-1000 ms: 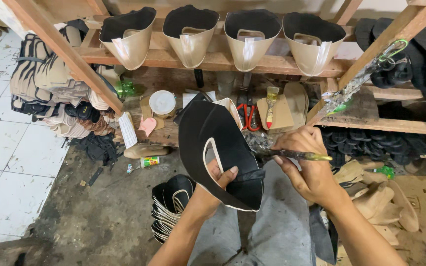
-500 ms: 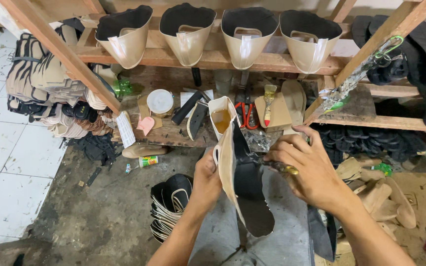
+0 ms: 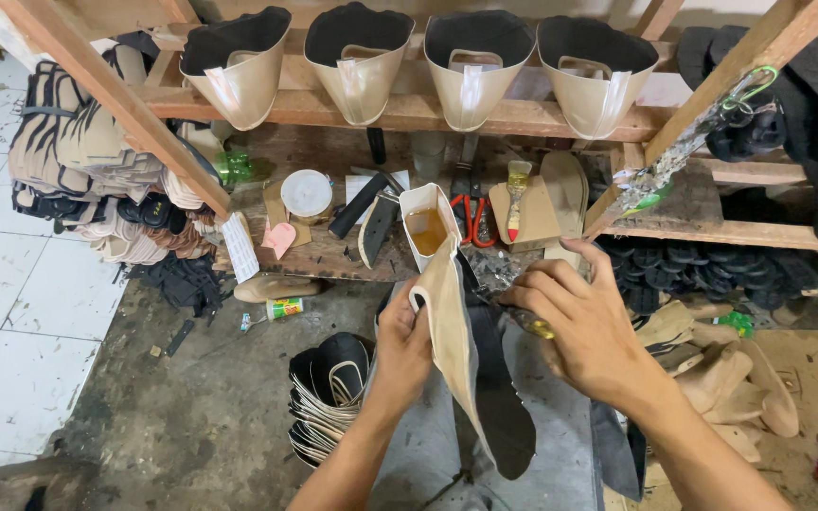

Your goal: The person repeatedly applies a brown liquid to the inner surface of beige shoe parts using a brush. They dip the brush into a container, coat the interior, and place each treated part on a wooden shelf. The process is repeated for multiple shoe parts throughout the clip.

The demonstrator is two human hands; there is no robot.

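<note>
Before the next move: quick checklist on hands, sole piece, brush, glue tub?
1. Left hand has a grip on the beige edge of the sole piece: ok.
2. Sole piece held upright, black side facing the right hand: ok.
3. Right hand holds a thin brush handle: ok; bristle tip is hidden behind the sole, so contact cannot tell.
4. White glue tub upright on the lower shelf with amber liquid inside: ok.
5. Stack of folded soles on the floor sits apart from both hands: ok.
6. Glue on the brush: cannot tell.
</note>
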